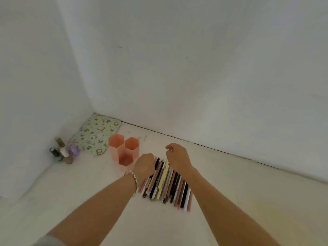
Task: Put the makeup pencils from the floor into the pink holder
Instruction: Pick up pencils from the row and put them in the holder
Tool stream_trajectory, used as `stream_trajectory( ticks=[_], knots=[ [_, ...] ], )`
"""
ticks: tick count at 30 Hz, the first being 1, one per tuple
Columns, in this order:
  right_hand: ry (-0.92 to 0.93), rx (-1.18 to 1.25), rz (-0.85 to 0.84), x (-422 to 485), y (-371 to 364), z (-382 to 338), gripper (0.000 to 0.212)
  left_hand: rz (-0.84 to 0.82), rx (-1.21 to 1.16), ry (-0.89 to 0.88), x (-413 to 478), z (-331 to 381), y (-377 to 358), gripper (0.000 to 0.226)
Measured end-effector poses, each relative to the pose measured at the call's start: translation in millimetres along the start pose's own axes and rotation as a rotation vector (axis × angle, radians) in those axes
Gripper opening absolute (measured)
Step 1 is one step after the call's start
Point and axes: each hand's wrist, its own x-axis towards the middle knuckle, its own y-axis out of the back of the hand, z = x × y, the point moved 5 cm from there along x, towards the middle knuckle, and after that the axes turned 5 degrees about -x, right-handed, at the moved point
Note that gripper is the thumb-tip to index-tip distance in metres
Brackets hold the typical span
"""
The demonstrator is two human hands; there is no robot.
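Observation:
A pile of makeup pencils (pixel 167 183) in pink, black, brown, cream and white lies side by side on the pale floor. The pink holder (pixel 124 150), made of three hexagonal tubes of different heights, stands just left of the pile with nothing showing in its tubes. My left hand (pixel 144 165), a bracelet on its wrist, rests knuckles-up on the far left ends of the pencils; its fingers curl under and are hidden. My right hand (pixel 177 155) hovers over the pile's far end, fingers loosely curled and holding nothing.
A green patterned pouch (pixel 96 134) lies flat in the corner behind the holder. Several nail polish bottles (pixel 63 151) stand by the left wall. White walls close the space at the left and back.

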Motion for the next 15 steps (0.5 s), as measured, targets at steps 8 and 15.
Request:
stream_trajectory(
  ticks=[8, 15],
  knots=[
    [0.008, 0.046, 0.016, 43, -16, 24, 0.032, 0.031, -0.023, 0.206, 14, -2, -28, 0.03],
    [0.006, 0.091, 0.02, 53, -28, 24, 0.031, 0.016, 0.041, 0.173, 13, 4, -12, 0.029]
  ],
)
